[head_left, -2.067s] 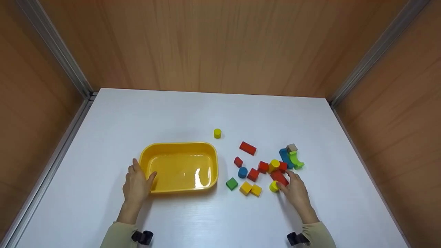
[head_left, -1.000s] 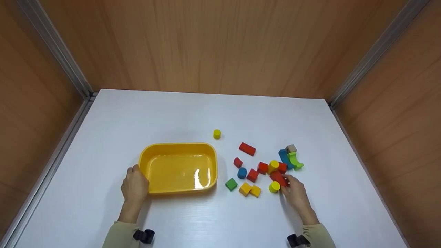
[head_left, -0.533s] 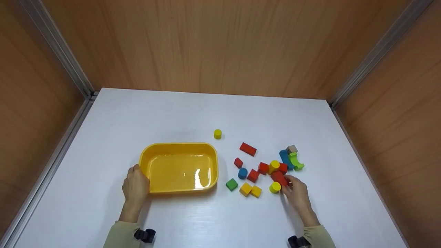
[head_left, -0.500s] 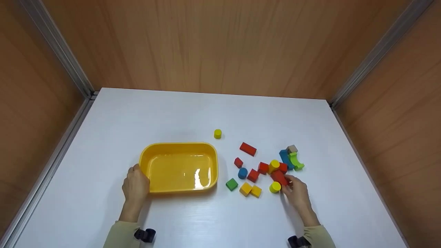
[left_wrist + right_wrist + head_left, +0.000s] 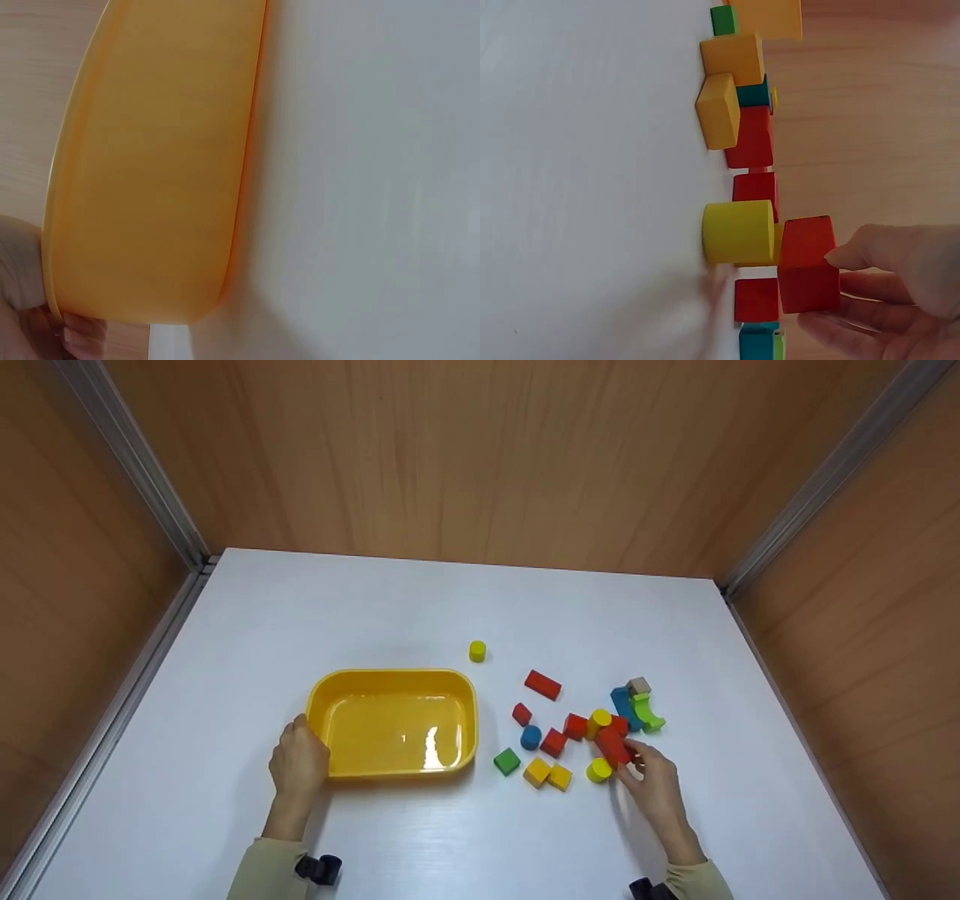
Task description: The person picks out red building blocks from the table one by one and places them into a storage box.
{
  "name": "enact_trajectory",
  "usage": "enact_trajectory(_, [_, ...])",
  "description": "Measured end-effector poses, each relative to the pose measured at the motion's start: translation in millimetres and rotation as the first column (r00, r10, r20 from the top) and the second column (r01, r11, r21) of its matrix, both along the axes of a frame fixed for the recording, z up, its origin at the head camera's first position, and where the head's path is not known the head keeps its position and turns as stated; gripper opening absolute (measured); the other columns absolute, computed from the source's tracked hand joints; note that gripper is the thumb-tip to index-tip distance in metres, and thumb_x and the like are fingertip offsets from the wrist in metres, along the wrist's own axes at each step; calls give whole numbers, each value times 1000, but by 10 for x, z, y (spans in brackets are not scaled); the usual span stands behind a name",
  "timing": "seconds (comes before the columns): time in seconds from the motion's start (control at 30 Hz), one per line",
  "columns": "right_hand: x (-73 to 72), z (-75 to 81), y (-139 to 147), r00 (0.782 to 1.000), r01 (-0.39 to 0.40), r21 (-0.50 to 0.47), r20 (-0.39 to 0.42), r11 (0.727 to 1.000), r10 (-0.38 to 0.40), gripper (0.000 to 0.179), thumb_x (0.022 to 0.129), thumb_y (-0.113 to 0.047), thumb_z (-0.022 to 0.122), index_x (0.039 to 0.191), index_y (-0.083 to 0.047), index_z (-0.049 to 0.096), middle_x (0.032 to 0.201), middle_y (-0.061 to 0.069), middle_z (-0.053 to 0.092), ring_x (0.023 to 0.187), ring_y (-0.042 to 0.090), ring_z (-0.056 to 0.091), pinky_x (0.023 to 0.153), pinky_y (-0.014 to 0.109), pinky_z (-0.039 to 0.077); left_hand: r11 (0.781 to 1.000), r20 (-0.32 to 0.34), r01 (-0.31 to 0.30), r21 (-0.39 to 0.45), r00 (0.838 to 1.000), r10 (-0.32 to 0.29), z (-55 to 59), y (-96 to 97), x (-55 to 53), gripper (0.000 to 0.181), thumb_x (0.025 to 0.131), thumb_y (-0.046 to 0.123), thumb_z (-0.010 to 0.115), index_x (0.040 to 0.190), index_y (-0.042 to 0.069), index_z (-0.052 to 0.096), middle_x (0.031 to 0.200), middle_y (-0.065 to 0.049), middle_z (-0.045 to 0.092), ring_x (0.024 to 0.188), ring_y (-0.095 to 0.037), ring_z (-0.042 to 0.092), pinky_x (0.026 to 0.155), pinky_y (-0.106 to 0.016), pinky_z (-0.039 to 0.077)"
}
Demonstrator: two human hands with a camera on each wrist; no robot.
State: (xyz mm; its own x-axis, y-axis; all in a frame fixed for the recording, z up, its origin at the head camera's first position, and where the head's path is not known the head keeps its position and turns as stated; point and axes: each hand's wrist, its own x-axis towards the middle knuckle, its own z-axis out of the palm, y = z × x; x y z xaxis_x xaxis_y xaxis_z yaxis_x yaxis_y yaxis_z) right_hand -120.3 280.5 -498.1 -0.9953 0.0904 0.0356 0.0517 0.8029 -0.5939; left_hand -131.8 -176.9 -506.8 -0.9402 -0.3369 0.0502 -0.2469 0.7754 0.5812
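Observation:
My left hand grips the left rim of a yellow plastic tray, its fingers curled over the edge. In the left wrist view the tray's outer side wall fills much of the frame, and my fingertips show beneath the rim. My right hand pinches a red rectangular block between thumb and fingers. Seen from the right wrist, that red block sits off the table, beside a yellow cylinder block. The tray's inside holds nothing.
Around the right hand lie more blocks: a yellow cylinder, yellow cubes, a green cube, a blue cylinder, several red blocks, a blue block and a light green arch. A lone yellow cylinder stands farther back.
My left hand's fingers, spread at the tray's side at first, have curled round its rim. My right hand has moved from beside the yellow cylinder to the red block, pinching and lifting it slightly.

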Motion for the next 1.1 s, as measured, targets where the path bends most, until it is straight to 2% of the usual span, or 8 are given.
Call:
enact_trajectory(0.1, [23, 47, -45, 1000, -3, -11, -10, 1000, 3, 43, 75, -1, 66, 116, 4, 53, 109, 21, 56, 90, 29, 56, 78, 40, 47, 1000, -2, 3, 5, 1000, -3, -10, 2, -1, 28, 81, -8, 48, 107, -18, 45, 83, -28, 53, 66, -38, 57, 53, -47, 46])
enact_trajectory(0.33, [50, 160, -209, 992, -64, -27, -108, 998, 60, 42, 73, 0, 68, 113, 4, 55, 105, 20, 58, 89, 30, 58, 74, 40, 48, 1000, -37, 23, -3, 999, -23, -12, 4, -3, 28, 80, -9, 48, 106, -20, 45, 84, -32, 54, 67, -42, 58, 52, -45, 48])
enact_trajectory(0.57, [29, 253, -400, 989, -105, -59, -110, 993, 98, 44, 72, 1, 68, 115, 2, 55, 108, 18, 57, 92, 28, 57, 76, 40, 47, 1000, -19, 3, 12, 1000, -3, -20, 6, -9, 30, 80, -8, 50, 108, -18, 45, 83, -29, 54, 64, -35, 58, 52, -44, 47])
enact_trajectory(0.7, [22, 284, -503, 984, -135, -75, -131, 988, 125, 44, 72, 2, 69, 114, 1, 56, 107, 17, 58, 91, 27, 57, 76, 39, 48, 1000, -13, 1, 15, 1000, -1, -23, 16, -7, 30, 80, -8, 49, 108, -19, 45, 84, -29, 54, 64, -36, 58, 52, -44, 47])
enact_trajectory(1.1, [-53, 357, -801, 938, -274, -78, -242, 959, 248, 41, 72, 0, 70, 112, 0, 58, 106, 13, 60, 92, 25, 59, 74, 34, 49, 1000, 6, -5, 16, 1000, 5, -12, 21, -17, 32, 79, -8, 50, 109, -18, 44, 86, -30, 54, 69, -39, 58, 56, -45, 47])
